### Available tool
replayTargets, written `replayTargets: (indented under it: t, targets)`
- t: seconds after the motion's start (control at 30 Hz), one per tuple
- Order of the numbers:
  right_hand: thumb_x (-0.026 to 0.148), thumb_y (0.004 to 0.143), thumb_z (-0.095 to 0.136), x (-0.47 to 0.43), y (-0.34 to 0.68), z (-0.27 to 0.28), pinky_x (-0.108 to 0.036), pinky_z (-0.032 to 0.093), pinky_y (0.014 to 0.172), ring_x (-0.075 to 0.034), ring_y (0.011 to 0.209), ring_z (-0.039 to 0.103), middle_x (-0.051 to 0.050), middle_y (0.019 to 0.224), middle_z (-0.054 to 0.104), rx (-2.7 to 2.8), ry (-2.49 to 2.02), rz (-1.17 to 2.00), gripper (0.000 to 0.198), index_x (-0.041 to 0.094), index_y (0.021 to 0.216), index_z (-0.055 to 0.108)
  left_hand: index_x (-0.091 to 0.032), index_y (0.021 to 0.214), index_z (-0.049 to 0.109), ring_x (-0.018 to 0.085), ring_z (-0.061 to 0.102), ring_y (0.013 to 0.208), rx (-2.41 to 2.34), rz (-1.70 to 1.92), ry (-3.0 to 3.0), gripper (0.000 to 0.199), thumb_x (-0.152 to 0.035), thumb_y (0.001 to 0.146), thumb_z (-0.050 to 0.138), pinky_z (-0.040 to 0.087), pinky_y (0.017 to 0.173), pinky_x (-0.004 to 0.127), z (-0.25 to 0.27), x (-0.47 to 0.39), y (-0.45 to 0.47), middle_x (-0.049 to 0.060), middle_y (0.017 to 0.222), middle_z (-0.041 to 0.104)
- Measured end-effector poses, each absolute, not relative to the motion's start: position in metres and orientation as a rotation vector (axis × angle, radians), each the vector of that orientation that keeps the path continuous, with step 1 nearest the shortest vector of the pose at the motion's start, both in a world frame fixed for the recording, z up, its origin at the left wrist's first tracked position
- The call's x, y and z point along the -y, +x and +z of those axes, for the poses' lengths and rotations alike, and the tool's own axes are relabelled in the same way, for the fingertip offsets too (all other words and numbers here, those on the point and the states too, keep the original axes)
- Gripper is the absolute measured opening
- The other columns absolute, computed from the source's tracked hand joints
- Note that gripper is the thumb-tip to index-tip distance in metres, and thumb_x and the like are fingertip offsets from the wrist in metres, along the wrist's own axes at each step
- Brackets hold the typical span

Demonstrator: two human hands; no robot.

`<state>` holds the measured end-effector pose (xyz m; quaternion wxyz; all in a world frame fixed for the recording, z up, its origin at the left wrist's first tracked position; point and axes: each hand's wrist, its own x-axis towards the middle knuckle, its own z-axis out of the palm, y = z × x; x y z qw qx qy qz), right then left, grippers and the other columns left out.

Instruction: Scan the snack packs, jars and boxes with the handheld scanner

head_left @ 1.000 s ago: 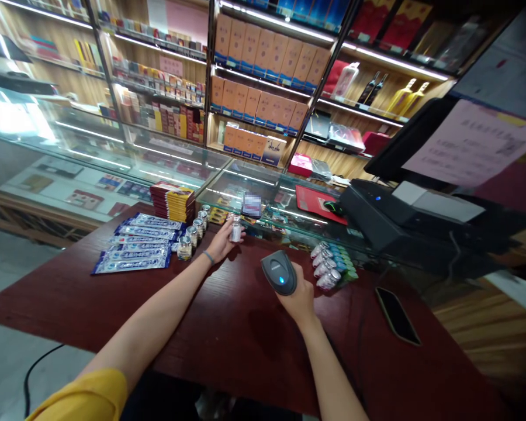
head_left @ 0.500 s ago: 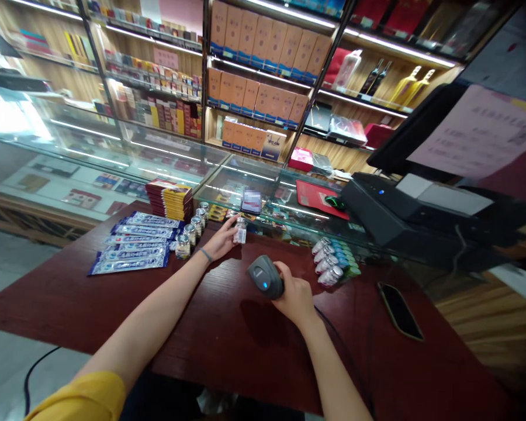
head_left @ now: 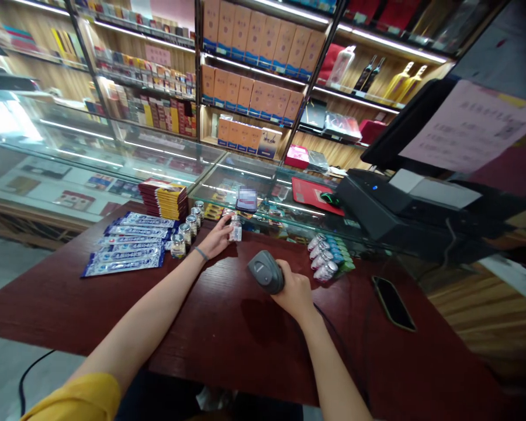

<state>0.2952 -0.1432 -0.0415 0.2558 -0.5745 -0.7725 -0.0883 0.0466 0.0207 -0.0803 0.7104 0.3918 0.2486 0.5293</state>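
Item 1: small pale cylindrical bottle (head_left: 235, 229) bearing a white label, about upright in the person's left hand (head_left: 217, 241), near the far edge of the dark red wooden tabletop (head_left: 210, 339); print illegible from here. Item 2: dark grey plastic handheld scanner (head_left: 265, 272) with rounded head, gripped in the right hand (head_left: 293, 289), raised above the tabletop, apart from the bottle.

A shop, shown by stocked shelves (head_left: 252, 90) and glass display counters (head_left: 158, 155).

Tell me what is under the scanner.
Below the scanner, held in the right hand, the dark red table shows a shadow. Whatever they cover can't be seen.
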Motion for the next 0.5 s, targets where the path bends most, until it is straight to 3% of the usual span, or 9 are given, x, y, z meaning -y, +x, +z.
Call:
replayTargets:
  t: [0.17,0.37,0.5]
  targets:
    - [0.029,0.070,0.068,0.142,0.309,-0.034,-0.027,0.049,0.059,-0.025,0.065,0.073,-0.004,0.075,0.075,1.930,-1.589,-0.221,0.046,0.022,0.116,0.061,-0.034,0.142,0.049,0.015,0.065,0.085,-0.575,1.160,0.897,0.071,-0.025,0.078,0.078,0.060,0.084,0.041,-0.063,-0.013,0.047,0.003,0.111,0.065]
    - [0.037,0.078,0.068,0.138,0.347,-0.030,-0.037,0.059,0.077,-0.030,0.089,0.075,-0.014,0.100,0.076,1.531,-1.527,-0.160,0.052,0.017,0.124,0.058,-0.032,0.135,0.048,0.018,0.067,0.092,-0.580,1.154,1.026,0.062,-0.027,0.080,0.077,0.059,0.080,0.036,-0.040,0.003,0.085,0.005,0.118,0.067]
    - [0.040,0.077,0.070,0.138,0.375,-0.029,-0.040,0.059,0.076,-0.030,0.087,0.075,-0.016,0.095,0.077,1.303,-1.521,-0.140,0.056,0.014,0.125,0.057,-0.033,0.139,0.043,0.018,0.067,0.096,-0.541,1.044,1.004,0.058,-0.035,0.088,0.070,0.057,0.080,0.035,-0.034,0.029,0.138,0.007,0.118,0.068]
